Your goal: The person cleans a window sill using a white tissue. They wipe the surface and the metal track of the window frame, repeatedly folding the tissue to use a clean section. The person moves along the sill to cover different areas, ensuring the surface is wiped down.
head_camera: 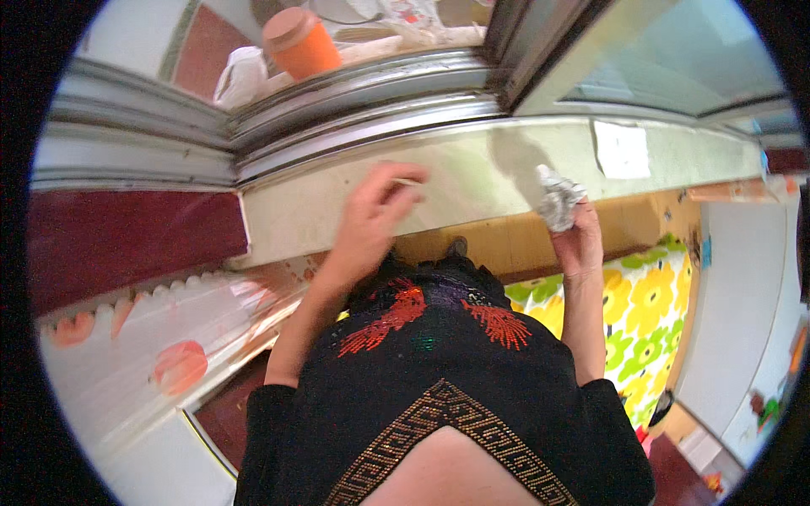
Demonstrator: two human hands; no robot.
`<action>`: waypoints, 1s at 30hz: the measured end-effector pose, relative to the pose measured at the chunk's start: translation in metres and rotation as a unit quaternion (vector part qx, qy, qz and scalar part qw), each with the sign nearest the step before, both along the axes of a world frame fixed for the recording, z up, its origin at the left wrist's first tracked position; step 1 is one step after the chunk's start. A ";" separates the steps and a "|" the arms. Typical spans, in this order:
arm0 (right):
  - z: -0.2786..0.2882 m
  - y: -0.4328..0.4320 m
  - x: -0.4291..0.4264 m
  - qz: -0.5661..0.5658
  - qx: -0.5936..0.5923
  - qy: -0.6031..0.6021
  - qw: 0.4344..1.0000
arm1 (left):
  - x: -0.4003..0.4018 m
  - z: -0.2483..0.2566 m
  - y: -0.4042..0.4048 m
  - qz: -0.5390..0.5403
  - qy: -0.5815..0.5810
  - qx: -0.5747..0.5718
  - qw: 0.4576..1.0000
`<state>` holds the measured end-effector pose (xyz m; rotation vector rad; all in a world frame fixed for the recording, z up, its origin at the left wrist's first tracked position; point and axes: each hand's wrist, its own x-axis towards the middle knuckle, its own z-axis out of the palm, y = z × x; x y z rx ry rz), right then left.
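Observation:
My right hand grips a crumpled grey-and-white cloth or wad of paper above the front edge of the pale window sill. Over the sill's left half is my left hand, blurred, its fingers curled. A thin pale thing shows at those fingers; whether it is held is unclear. A white sheet or folded cloth lies flat on the sill, to the right of my right hand.
Metal window tracks run behind the sill. Beyond them stands an orange container with a lid, beside a white bag. A glass pane is at upper right. Below lie a flowered yellow-green cloth and, left, a patterned cover.

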<state>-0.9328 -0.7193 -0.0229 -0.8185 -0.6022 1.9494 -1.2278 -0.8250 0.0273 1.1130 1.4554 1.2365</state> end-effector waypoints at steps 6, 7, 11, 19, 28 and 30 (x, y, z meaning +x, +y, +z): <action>0.005 0.001 -0.080 0.127 0.110 -0.117 0.979 | 0.061 0.004 0.025 0.015 0.297 0.187 0.936; 0.014 -0.002 -0.090 0.134 0.113 -0.080 0.981 | 0.059 0.002 0.025 0.040 0.315 0.190 0.929; 0.020 0.000 -0.106 0.263 0.121 -0.117 0.950 | 0.031 -0.018 0.018 0.106 0.312 0.168 0.929; -0.003 0.015 -0.100 0.191 0.297 -0.332 0.874 | -0.108 -0.009 0.016 0.313 0.187 0.104 0.925; -0.042 0.024 -0.097 0.058 0.489 -0.454 0.743 | -0.246 -0.034 0.043 0.273 0.697 -0.017 0.663; -0.043 0.024 -0.097 0.058 0.488 -0.457 0.742 | -0.255 -0.045 0.048 0.245 0.698 -0.076 0.668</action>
